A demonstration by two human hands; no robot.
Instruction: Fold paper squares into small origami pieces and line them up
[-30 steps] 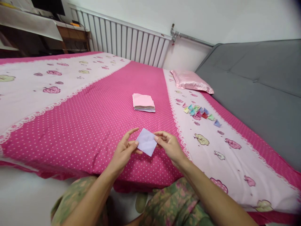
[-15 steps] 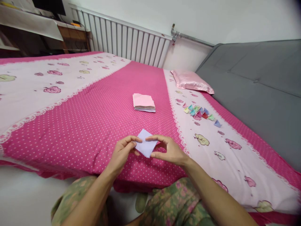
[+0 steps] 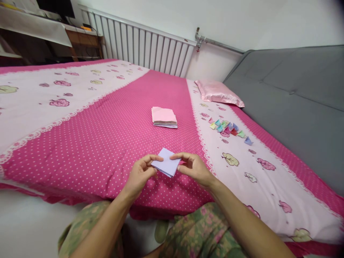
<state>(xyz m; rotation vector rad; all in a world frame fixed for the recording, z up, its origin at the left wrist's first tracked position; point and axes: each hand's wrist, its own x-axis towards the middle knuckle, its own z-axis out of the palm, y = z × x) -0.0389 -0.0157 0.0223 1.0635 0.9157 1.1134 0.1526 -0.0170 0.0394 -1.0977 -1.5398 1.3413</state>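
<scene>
Lilac folded paper [image 3: 168, 164], qty 1: layered, roughly square, at the near side of the bed [image 3: 94, 154], between both hands. Can't tell if its underside touches the bedspread. Key relation: sheet sits at 3 from the left fingers, 9 from the right. No obvious long axis; corners point about 12, 3, 6 and 9. Neither hand is nearer, both are on it. Left hand [image 3: 141, 173], at 8 from the sheet: index on the top face, thumb low by the 9 corner, pinched on paper. Right hand [image 3: 195, 170], at 3-4: index on top, thumb against the lower right edge, also pinched. The two index tips are near each other, small gap. Outward: 1 stack of square paper [image 3: 163, 115] at 12, pink on top, sheets too thin to count. Small folded paper pieces [image 3: 227, 129] at 2, mixed colours, about a dozen; overlap blocks an exact count. 1 pink pillow [image 3: 219, 93] at 1-2, 1 grey headboard [image 3: 292, 100] at 2, 1 radiator [image 3: 137, 43] at 11-12.
</scene>
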